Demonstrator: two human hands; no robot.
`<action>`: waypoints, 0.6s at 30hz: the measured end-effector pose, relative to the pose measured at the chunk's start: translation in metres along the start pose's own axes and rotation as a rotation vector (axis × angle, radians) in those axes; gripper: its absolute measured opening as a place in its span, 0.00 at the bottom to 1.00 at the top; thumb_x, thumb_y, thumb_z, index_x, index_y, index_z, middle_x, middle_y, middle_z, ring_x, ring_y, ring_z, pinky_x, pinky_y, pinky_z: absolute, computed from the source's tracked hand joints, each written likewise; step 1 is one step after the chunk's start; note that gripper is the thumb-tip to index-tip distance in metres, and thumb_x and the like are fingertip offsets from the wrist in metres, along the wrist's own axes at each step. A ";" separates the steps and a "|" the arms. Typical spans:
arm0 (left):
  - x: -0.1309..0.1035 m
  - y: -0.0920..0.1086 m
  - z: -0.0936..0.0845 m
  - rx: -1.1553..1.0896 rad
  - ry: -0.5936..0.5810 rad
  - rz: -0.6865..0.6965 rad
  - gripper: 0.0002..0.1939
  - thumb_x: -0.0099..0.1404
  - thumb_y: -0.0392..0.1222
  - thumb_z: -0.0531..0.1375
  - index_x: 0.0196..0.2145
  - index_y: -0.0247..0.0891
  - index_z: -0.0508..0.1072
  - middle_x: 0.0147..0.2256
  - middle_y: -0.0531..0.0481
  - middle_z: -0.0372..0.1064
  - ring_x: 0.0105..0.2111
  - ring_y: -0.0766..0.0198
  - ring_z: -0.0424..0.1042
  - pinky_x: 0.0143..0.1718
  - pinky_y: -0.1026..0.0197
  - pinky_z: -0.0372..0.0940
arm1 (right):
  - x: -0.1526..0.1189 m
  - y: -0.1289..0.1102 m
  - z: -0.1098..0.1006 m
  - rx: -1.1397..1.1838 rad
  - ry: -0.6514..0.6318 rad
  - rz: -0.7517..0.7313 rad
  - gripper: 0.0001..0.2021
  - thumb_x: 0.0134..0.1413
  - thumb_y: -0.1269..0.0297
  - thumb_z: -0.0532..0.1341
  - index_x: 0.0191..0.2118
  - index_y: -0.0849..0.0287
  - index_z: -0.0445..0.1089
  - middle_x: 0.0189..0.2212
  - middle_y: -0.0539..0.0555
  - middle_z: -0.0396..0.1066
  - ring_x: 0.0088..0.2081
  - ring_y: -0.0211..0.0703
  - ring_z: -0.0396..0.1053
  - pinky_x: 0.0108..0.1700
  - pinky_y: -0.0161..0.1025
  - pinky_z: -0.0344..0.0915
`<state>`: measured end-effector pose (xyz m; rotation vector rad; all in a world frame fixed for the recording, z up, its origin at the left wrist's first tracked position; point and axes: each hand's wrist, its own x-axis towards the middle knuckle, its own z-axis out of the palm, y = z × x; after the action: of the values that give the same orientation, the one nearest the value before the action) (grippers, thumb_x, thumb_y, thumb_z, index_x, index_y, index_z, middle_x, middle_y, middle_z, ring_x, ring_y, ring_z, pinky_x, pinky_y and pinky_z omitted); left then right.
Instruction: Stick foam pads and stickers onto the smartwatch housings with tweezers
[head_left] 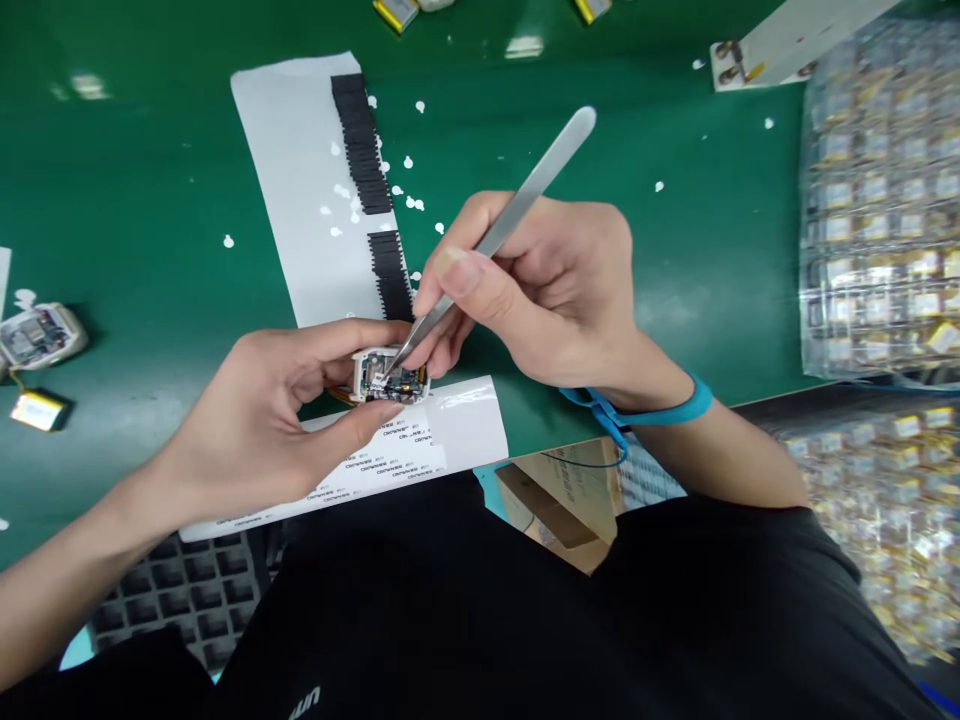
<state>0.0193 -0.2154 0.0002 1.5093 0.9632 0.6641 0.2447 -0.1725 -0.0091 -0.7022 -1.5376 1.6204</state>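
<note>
Between the thumb and fingers of my left hand (277, 410) is a small white-cased device (409, 383), its circuit board facing up. My right hand (544, 285) pinches metal tweezers (517, 208), tilted with their tips down on the board. Whether the tips grip anything is too small to tell. Just behind the device lies a white sheet (289, 180) with rows of black strips (364, 145). A printed label sheet (469, 420) rests under and in front of my left hand at the table's front edge.
Another opened device (41, 337) and a battery (39, 409) lie at the far left of the green table (712, 260). Clear trays of parts (877, 210) stand at the right, near a white bracket (795, 40). Small white stickers (228, 241) are scattered about. A blue wrist strap (667, 405) circles my right wrist.
</note>
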 end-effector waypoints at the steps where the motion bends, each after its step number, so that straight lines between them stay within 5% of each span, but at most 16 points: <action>1: 0.000 0.000 0.000 0.005 0.004 0.002 0.15 0.67 0.35 0.69 0.51 0.41 0.83 0.46 0.49 0.83 0.42 0.57 0.83 0.42 0.62 0.80 | 0.000 0.000 0.000 0.007 -0.001 0.002 0.09 0.69 0.60 0.68 0.36 0.56 0.73 0.28 0.48 0.81 0.31 0.39 0.82 0.29 0.29 0.78; 18: -0.001 -0.004 0.001 0.022 0.039 0.029 0.18 0.67 0.33 0.68 0.54 0.41 0.83 0.43 0.50 0.83 0.37 0.60 0.80 0.36 0.62 0.76 | 0.002 0.005 0.007 0.011 0.089 -0.047 0.12 0.68 0.56 0.69 0.36 0.58 0.74 0.27 0.47 0.76 0.29 0.36 0.81 0.28 0.28 0.77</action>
<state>0.0190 -0.2173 -0.0037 1.5367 0.9833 0.7081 0.2366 -0.1747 -0.0132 -0.7174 -1.4701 1.5413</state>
